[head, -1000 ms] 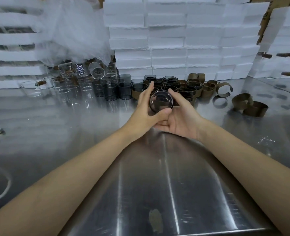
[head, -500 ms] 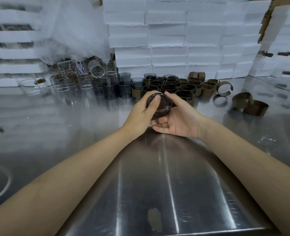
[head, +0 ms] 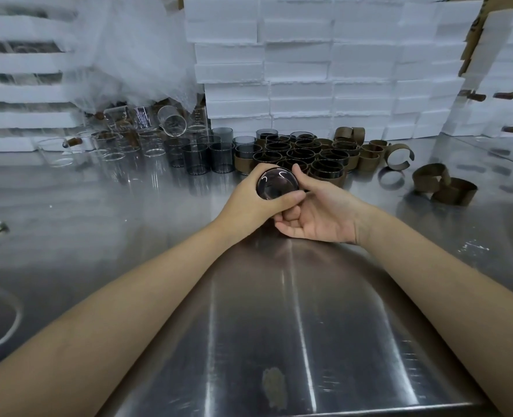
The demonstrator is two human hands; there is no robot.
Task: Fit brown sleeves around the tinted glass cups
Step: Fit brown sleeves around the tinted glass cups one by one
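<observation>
The steel table (head: pixel 279 341) comes first, shiny between the two forearms, with its front edge at the very bottom of the view. Further in, both hands meet over the middle of it. The left hand (head: pixel 246 203) wraps round a tinted cup (head: pixel 276 183) from the left, with the thumb laid along the lower edge of the base, which faces the camera. The right hand (head: pixel 321 215) lies palm up, fingers curled in beneath the cup and thumb raised against its right side. So both hands grip the one cup. Whether a sleeve is already on it I cannot tell, because the fingers hide the wall.

My guess is that a sleeve is being seated. To do that well, the left hand should hold the cup steady while the right eases the band round until it sits level. Pressure should be even and gentle, since smooth glass slips.

There is open table to the left and back toward the body. Just beyond the knuckles stand the sleeved cups (head: pixel 303 152), so a forward push could knock them. Left of those are the bare tinted cups (head: pixel 201 158), then clear glasses (head: pixel 122 142). The loose sleeves (head: pixel 441 185) lie well apart on the right. Stacked white boxes (head: pixel 303 70) close off the back
</observation>
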